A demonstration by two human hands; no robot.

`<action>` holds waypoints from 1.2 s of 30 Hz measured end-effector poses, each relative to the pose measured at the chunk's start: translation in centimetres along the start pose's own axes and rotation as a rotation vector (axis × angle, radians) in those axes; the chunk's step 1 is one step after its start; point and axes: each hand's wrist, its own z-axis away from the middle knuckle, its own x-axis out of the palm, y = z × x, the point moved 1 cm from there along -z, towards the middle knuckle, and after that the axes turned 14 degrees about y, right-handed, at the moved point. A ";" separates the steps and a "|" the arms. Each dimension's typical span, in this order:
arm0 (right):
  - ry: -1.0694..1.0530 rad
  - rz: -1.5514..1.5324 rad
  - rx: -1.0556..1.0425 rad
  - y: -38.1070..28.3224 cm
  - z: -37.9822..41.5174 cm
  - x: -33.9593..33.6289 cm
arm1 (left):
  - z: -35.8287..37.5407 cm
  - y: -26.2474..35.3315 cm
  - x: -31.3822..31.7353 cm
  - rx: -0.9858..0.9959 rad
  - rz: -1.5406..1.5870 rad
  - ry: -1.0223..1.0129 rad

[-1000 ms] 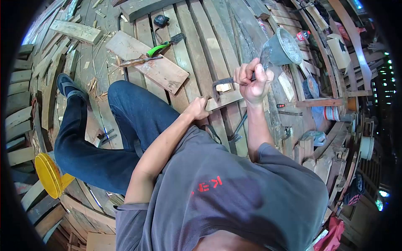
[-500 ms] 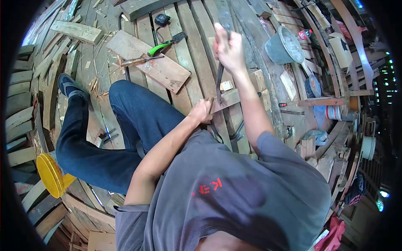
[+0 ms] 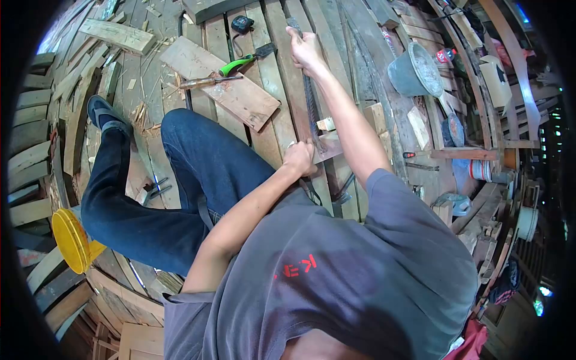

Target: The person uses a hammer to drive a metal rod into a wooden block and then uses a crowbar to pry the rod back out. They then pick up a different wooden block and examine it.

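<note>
My right hand (image 3: 306, 53) is closed round the upper part of a long dark metal bar (image 3: 309, 105) with a ribbed-looking shaft. A flat grey end of it shows above the fist. The bar's lower end reaches down to a small flat piece of wood (image 3: 327, 147), beside my left hand. My left hand (image 3: 300, 157) has its fingers closed on the left end of that wood. Its fingertips are partly hidden. Just above the wood piece lies a small pale wood block (image 3: 326, 123).
On the left, a plank (image 3: 252, 108) carries a wooden-handled tool (image 3: 210, 81) and a green-handled tool (image 3: 237, 65). A tape measure (image 3: 242, 24) lies beyond. A grey bucket (image 3: 414, 72) stands right, a yellow bucket (image 3: 69, 241) left. Gaps separate the floor slats.
My right hand has moved left and slightly down with the bar, which blurred less. My left hand and the wood piece sit a little further right in view, as the camera shifted slightly.
</note>
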 end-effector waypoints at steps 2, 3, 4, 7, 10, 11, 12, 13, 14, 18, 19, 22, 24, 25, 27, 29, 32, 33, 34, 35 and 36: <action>-0.067 -0.139 -0.014 -0.9 1.0 -0.6 | 0.0 -0.2 0.1 -0.005 -0.004 0.064; -0.100 -0.206 -0.022 -2.2 2.0 -1.1 | -0.2 -0.5 0.1 -0.020 0.000 0.082; -0.098 -0.227 -0.033 -3.7 3.1 -1.9 | -0.5 -0.8 0.1 -0.034 0.006 0.096; -0.093 -0.308 -0.224 -5.7 5.6 -4.4 | -1.2 -0.2 -2.0 -0.078 -0.051 0.011; -0.037 -0.354 -0.308 -7.4 8.6 -7.0 | -1.5 0.4 -2.1 -0.015 -0.120 0.074; -0.024 -0.377 -0.316 -7.6 9.2 -7.9 | -1.5 0.5 -1.4 -0.023 -0.131 0.153; -0.015 -0.402 -0.322 -7.8 9.7 -8.8 | -1.7 0.5 -0.1 -0.032 -0.142 0.231; -0.005 -0.426 -0.325 -7.8 10.3 -9.7 | -1.9 0.3 1.2 -0.041 -0.152 0.305; 0.005 -0.449 -0.326 -7.7 10.8 -10.4 | -2.6 -0.3 2.2 -0.036 -0.168 0.207; -0.037 -0.439 -0.381 -7.9 12.9 -11.9 | -1.6 0.9 -0.7 -0.013 -0.075 0.154; -0.030 -0.420 -0.393 -7.8 12.9 -11.9 | -1.2 1.1 -0.9 0.001 -0.028 0.227; -0.006 -0.389 -0.406 -7.9 13.1 -11.3 | -0.8 1.1 -1.4 0.006 0.077 0.303; 0.003 -0.369 -0.418 -7.9 12.8 -10.9 | -0.9 1.1 -1.6 0.005 0.113 0.294; 0.006 -0.358 -0.423 -7.9 12.7 -10.7 | -1.0 1.0 -1.6 0.003 0.119 0.282; -0.020 -0.373 -0.417 -8.0 13.0 -10.5 | -0.9 0.8 -1.7 0.003 0.145 0.282; -0.044 -0.391 -0.413 -8.1 13.1 -10.5 | -0.7 0.8 -1.8 0.007 0.187 0.304; -0.063 -0.385 -0.402 -8.1 13.5 -10.8 | -0.8 0.5 -1.6 0.023 0.200 0.314; -0.064 -0.387 -0.401 -8.0 13.6 -10.9 | -0.8 0.5 -1.4 0.027 0.204 0.320; -0.062 -0.392 -0.410 -8.0 13.6 -10.9 | -0.8 0.4 -1.2 0.033 0.201 0.330; -0.063 -0.417 -0.399 -8.0 13.5 -10.9 | -0.9 0.4 -1.0 0.039 0.197 0.342; -0.067 -0.443 -0.388 -8.0 13.5 -10.9 | -0.8 0.3 -1.1 0.044 0.193 0.356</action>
